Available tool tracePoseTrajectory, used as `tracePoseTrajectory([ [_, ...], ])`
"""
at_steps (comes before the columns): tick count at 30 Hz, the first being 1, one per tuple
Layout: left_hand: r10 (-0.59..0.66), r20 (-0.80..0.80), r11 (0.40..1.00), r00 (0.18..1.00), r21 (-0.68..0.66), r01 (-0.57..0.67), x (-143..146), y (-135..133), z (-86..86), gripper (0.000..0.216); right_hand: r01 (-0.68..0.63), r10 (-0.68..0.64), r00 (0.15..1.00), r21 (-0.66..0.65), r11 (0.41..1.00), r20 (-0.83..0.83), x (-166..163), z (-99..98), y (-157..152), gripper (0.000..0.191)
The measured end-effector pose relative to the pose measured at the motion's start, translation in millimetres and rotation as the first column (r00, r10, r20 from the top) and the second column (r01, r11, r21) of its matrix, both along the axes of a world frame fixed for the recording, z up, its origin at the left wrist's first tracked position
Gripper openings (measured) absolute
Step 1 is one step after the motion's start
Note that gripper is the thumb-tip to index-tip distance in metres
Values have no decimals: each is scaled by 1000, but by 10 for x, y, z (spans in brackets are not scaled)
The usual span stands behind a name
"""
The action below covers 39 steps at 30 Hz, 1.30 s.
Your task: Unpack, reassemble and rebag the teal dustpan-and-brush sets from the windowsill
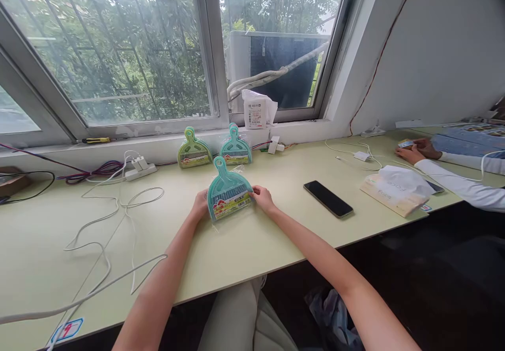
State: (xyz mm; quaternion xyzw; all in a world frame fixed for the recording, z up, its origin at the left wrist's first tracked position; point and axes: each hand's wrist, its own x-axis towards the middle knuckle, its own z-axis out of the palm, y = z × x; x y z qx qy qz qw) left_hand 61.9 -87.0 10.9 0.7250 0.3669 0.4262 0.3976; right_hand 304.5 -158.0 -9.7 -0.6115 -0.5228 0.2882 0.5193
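Note:
A teal dustpan and brush set (pixel 229 189) in clear plastic wrap stands upright on the table between my two hands. My left hand (pixel 201 204) grips its left edge, with the fingers partly hidden behind it. On the opposite edge, my right hand (pixel 262 198) pinches the wrap and rim between thumb and fingers. Behind it, against the window wall, stand a green dustpan set (pixel 194 151) and a second teal dustpan set (pixel 235 148), both wrapped and with printed labels.
A black phone (pixel 328 199) and a tissue pack (pixel 396 189) lie to the right. White cables (pixel 106 256) sprawl over the left side near a power strip (pixel 141 172). A paper bag (pixel 258 110) stands on the sill. At far right, another person's hands (pixel 412 153) hold a small item.

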Motion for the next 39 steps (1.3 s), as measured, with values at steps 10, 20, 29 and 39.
tracePoseTrajectory([
  [10, -19, 48, 993, 999, -111, 24, 36, -64, 87, 27, -9, 8, 998, -14, 1000, -58, 24, 0, 7, 15],
  [20, -47, 252, 918, 967, -370, 141, 78, -60, 91, 66, 39, -40, 997, -20, 999, -66, 46, 52, -30, 19],
  [29, -164, 266, 886, 950, -383, 261, 39, -130, 143, 71, 56, -62, 992, -56, 997, -111, 56, 63, -26, 16],
  [39, -129, 194, 893, 973, -404, 199, 12, -123, 141, 50, 30, -31, 997, -6, 1000, -74, 51, 39, -19, 16],
])
